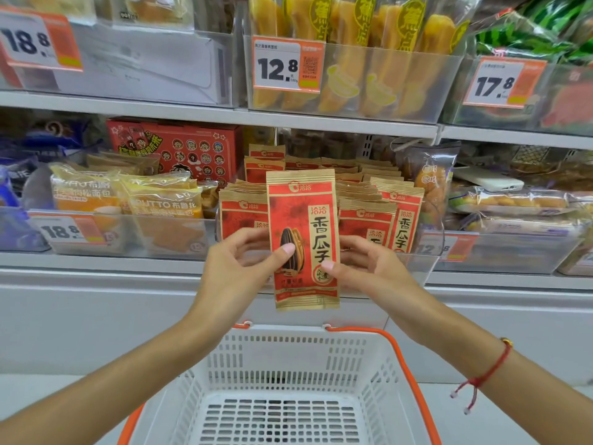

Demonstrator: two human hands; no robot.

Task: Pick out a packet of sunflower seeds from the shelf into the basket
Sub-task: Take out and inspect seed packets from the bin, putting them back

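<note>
Head view: the red-and-gold foil packet of sunflower seeds (303, 239) is held upright, clear of the shelf, its long axis vertical and its printed face toward the camera. The left hand (239, 268) pinches the packet's left edge, thumb on the front face over the printed seed, fingers behind. The right hand (369, 268) pinches the right edge in the same manner, thumb on the front near the lower round seal. Both grips sit on the lower half of the packet, so most of its length stands above the hands. Behind it, the remaining red-and-gold packets (369, 216) stand in rows inside a clear plastic shelf tray (414, 271). The white perforated plastic basket with orange handle (288, 380) lies directly below the packet, opening upward, with its far rim nearly under the packet's bottom edge. Judgement: the coming move is a near-straight descent, slightly toward the person; neither hand is nearer the basket, and either could carry the packet alone. The packet's vertical axis suits a bottom-first drop through the opening.
</note>
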